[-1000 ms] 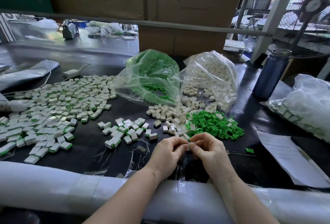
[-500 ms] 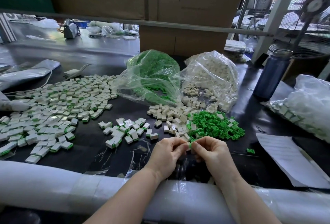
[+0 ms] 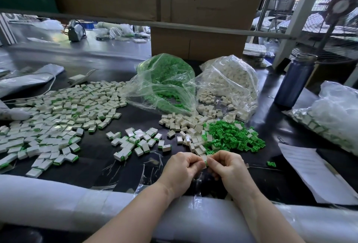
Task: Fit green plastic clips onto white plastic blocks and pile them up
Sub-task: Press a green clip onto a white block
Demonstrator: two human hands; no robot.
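Near the table's front edge, left hand (image 3: 181, 167) pinches a block (image 3: 203, 158); right hand (image 3: 225, 165) pinches a clip (image 3: 206, 163); align squarely, press evenly until seated.

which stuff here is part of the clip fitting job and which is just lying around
Job: left hand and right hand pinching a white block with a green clip; loose green clips; loose white blocks; finished pile.

Lying about: blue bottle; paper sheet; cardboard box; fan.
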